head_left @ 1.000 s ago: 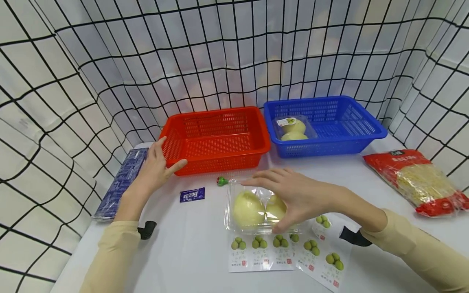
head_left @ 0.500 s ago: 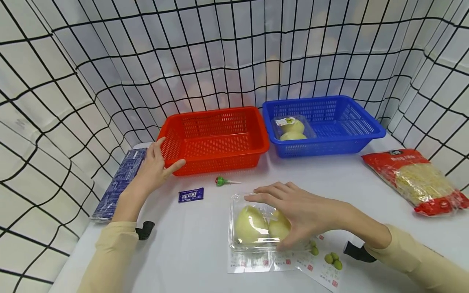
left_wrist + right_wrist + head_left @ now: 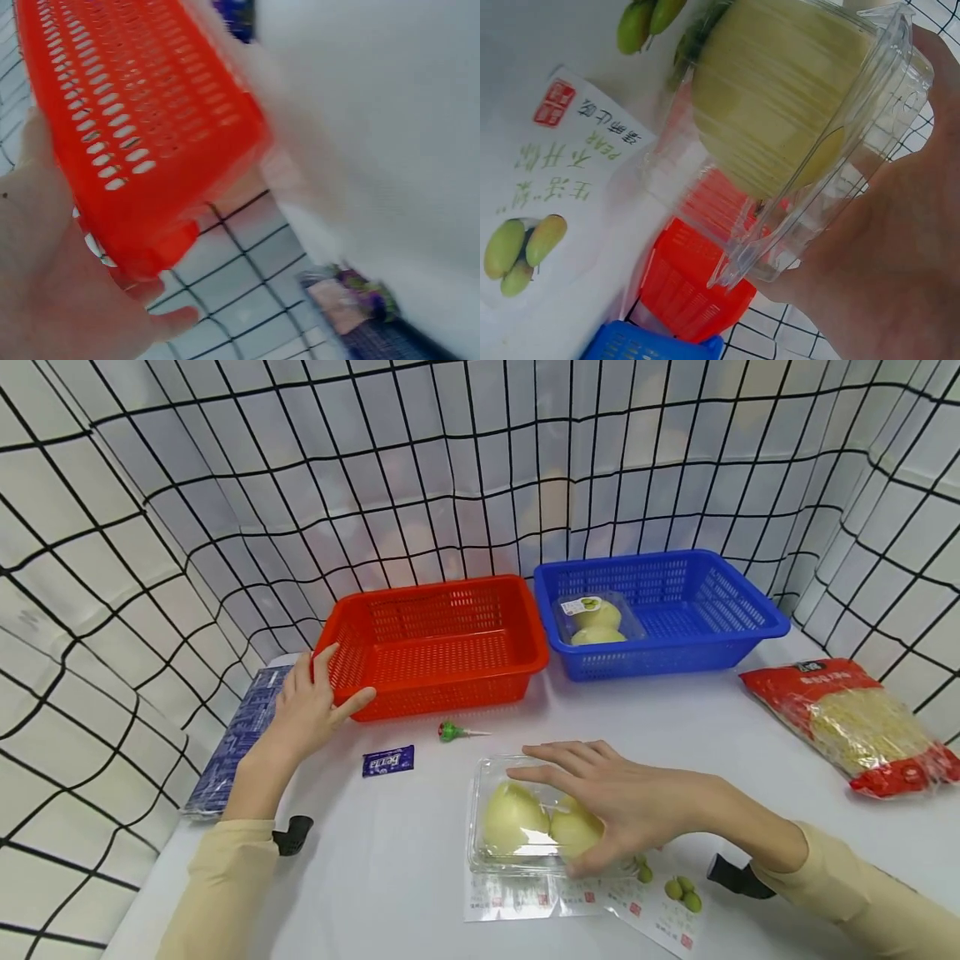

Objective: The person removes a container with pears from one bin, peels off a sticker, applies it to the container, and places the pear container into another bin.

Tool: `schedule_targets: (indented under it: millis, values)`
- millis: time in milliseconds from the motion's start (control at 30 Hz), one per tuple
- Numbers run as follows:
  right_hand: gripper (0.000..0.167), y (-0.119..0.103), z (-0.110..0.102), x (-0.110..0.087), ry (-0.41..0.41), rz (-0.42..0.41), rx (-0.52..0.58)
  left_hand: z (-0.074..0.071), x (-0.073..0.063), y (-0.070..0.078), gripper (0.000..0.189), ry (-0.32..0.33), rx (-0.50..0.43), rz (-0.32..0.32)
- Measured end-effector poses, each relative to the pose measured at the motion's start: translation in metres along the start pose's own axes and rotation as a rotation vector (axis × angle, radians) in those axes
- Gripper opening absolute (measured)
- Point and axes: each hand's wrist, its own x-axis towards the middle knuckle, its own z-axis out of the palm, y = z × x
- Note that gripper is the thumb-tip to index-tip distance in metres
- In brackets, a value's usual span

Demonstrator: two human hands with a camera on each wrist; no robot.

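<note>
My right hand (image 3: 622,802) grips a clear plastic box (image 3: 487,864) from its right side, thumb at the near edge and fingers across the far edge. Inside sit two pale yellow-green pears (image 3: 513,818). The box covers part of the printed pear labels (image 3: 671,910); in the right wrist view the box (image 3: 817,187) is close to my palm. Beside the left end of the red basket (image 3: 450,697) is my left hand (image 3: 303,714), fingers and thumb spread around its near-left corner. Its fingers are partly hidden by the basket (image 3: 172,180) in the left wrist view.
A blue basket (image 3: 675,656) holds another labelled pear box (image 3: 596,618). A lollipop (image 3: 448,732) and a small purple packet (image 3: 387,762) lie in front of the red basket. A dark blue package (image 3: 240,739) lies left, a red bag (image 3: 855,727) right. Black netting surrounds the table.
My right hand and the pear box have moved towards me, uncovering the lollipop stick and covering more of the labels. The left hand stays at the red basket.
</note>
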Motion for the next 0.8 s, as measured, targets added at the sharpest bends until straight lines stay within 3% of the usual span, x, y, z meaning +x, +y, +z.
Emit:
schedule_targets:
  millis: [100, 167, 233, 300, 367, 433, 533, 633, 800]
  values:
    - [0.099, 0.002, 0.000, 0.000, -0.013, -0.010, 0.023, -0.005, -0.003, 0.009, 0.095, 0.052, 0.049, 0.075]
    - [0.098, 0.003, -0.002, -0.002, -0.026, -0.003, 0.033, -0.010, -0.008, 0.023, 0.090, 0.069, 0.075, 0.145]
    - [0.096, 0.005, -0.007, -0.005, -0.030, 0.016, 0.045, -0.014, -0.014, 0.043, 0.085, 0.041, 0.071, 0.224]
    - [0.091, 0.010, -0.016, -0.009, -0.022, 0.043, 0.073, -0.017, -0.023, 0.066, 0.084, -0.051, 0.020, 0.305]
    - [0.079, 0.018, -0.027, -0.013, -0.004, 0.081, 0.109, -0.016, -0.033, 0.088, 0.088, -0.206, -0.054, 0.368]
    - [0.065, 0.029, -0.039, -0.018, 0.024, 0.111, 0.133, -0.012, -0.044, 0.108, 0.094, -0.365, -0.111, 0.396]
    - [0.047, 0.045, -0.052, -0.026, 0.042, 0.159, 0.132, -0.004, -0.057, 0.128, 0.103, -0.524, -0.112, 0.419]
    - [0.041, 0.057, -0.057, -0.034, 0.013, 0.206, 0.101, 0.007, -0.065, 0.138, 0.110, -0.583, -0.062, 0.440]
    - [0.044, 0.062, -0.055, -0.041, -0.104, 0.269, 0.088, 0.022, -0.072, 0.144, 0.121, -0.641, -0.037, 0.454]
